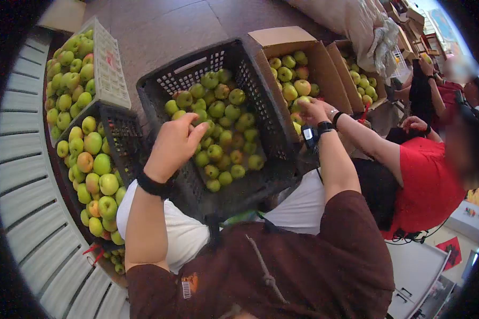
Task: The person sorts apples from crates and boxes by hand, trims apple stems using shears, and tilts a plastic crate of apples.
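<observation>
A black plastic crate holding many green apples stands in front of me. Above its left side is my left hand, fingers curled downward and thumb toward the fruit. Whether something sits inside that hand is hidden by its back; one apple shows just beyond the knuckles. My right hand reaches over the near end of an open cardboard box, its fingers closed on a pale green apple. More green and reddish apples lie in that box.
At left, a white crate and another black crate are heaped with apples, beside a slatted white surface. A second cardboard box holds apples at right. A co-worker in a red shirt sits close to my right arm; another person is beyond.
</observation>
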A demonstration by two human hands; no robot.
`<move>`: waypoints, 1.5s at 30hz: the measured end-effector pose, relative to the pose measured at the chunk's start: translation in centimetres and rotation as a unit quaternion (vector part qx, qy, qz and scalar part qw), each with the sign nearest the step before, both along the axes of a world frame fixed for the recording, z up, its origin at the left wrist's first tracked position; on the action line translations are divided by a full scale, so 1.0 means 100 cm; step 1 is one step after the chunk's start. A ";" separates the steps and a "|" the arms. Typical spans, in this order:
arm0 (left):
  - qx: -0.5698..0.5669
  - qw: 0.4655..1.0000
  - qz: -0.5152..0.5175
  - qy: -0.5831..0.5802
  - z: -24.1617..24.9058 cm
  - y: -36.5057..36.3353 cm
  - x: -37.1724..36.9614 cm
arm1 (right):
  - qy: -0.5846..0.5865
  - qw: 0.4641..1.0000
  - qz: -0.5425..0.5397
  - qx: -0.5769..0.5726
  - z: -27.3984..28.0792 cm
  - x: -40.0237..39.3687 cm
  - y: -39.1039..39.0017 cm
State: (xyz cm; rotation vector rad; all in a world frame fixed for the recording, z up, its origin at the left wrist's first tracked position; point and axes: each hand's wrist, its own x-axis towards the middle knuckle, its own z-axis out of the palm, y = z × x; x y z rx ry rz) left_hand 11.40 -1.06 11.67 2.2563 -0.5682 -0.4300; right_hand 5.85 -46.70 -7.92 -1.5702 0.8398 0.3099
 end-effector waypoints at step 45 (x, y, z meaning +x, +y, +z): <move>-0.020 0.999 0.026 -0.039 0.008 -0.009 0.013 | -0.110 0.933 0.318 -0.127 -0.019 0.028 0.243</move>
